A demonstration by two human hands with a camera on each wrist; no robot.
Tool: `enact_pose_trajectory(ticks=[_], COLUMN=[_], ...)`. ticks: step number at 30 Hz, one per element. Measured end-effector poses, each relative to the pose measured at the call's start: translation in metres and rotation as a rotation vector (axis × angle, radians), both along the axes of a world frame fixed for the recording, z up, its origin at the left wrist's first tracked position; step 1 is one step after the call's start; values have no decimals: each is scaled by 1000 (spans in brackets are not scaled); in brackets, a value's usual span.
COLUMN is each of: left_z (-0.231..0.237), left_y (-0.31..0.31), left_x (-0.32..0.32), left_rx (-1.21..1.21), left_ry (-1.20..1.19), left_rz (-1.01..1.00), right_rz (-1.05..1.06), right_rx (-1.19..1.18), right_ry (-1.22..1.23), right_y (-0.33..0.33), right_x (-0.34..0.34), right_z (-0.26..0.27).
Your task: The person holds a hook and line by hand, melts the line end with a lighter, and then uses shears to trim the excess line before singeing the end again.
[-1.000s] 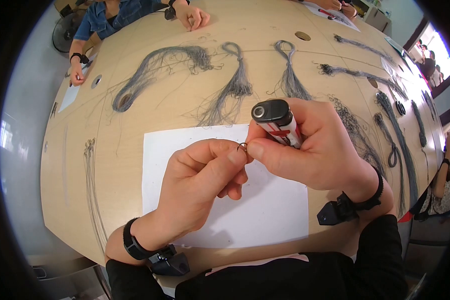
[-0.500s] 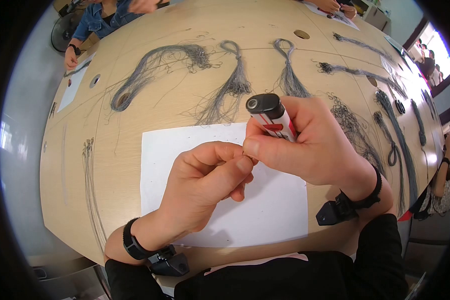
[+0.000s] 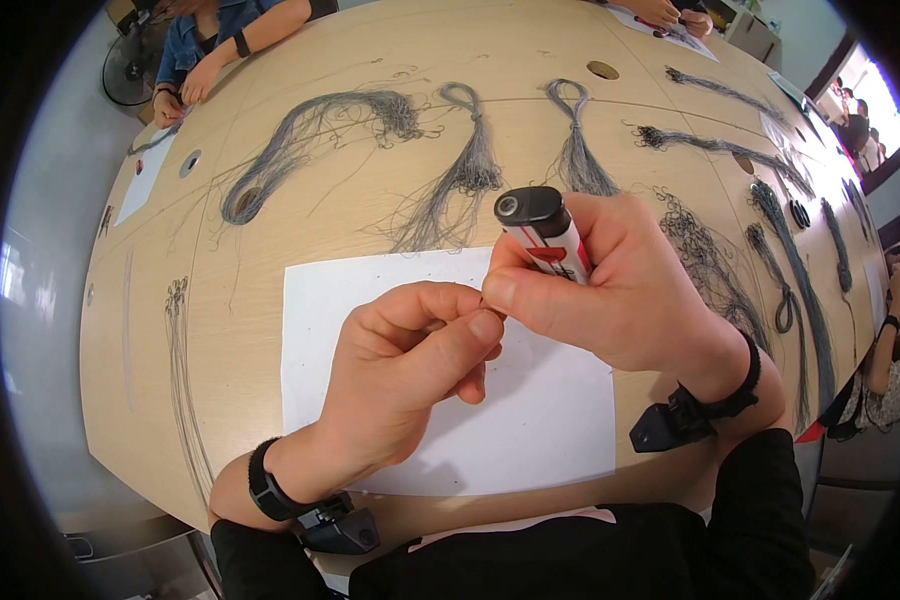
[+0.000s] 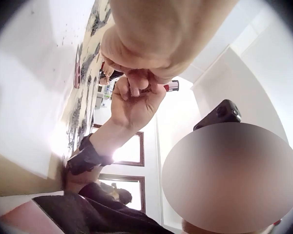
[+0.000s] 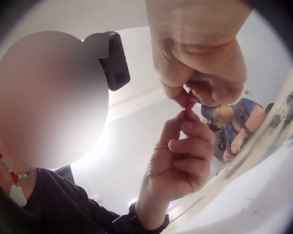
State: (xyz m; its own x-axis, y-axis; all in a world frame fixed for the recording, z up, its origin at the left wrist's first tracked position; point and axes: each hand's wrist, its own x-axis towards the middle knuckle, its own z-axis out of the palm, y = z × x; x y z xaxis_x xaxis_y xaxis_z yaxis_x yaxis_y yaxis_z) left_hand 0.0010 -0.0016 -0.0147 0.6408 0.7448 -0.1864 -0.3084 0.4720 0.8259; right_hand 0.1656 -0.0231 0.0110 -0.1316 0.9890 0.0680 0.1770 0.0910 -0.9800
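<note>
Over a white sheet of paper (image 3: 540, 430) my two hands meet at their fingertips. The left hand (image 3: 400, 365) pinches a tiny dark fishing hook (image 3: 485, 302) between thumb and forefinger, most of it hidden by the fingers. My right hand (image 3: 630, 285) grips a white-and-red lighter (image 3: 550, 240) with a black top, tilted upward in the fist. Its thumb and forefinger also close at the hook, against the left fingertips. In the right wrist view a thin dark sliver of the hook (image 5: 186, 108) shows between the two hands.
Bundles of grey line with hooks lie beyond the paper, among them a looped bundle (image 3: 478, 150) and a long curved bundle (image 3: 310, 130). A few hooked lines (image 3: 177, 340) lie at left. Across the table sits a person in a denim jacket (image 3: 200, 45).
The hook, plainly visible between the fingertips a second ago, is now mostly covered. My right hand and the lighter have shifted slightly left. The person opposite has brought both hands together.
</note>
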Motion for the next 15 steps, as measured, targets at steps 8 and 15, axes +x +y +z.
enact_pose_trajectory(ticks=[8, 15], left_z=[1, 4], left_y=[-1, 0], left_x=[0, 0], left_rx=[177, 151], left_ry=[86, 62], left_rz=[61, 54], right_rz=[4, 36], right_rx=[-21, 0], right_ry=[-14, -20], right_y=[2, 1], right_x=[1, 3], right_z=[-1, 3])
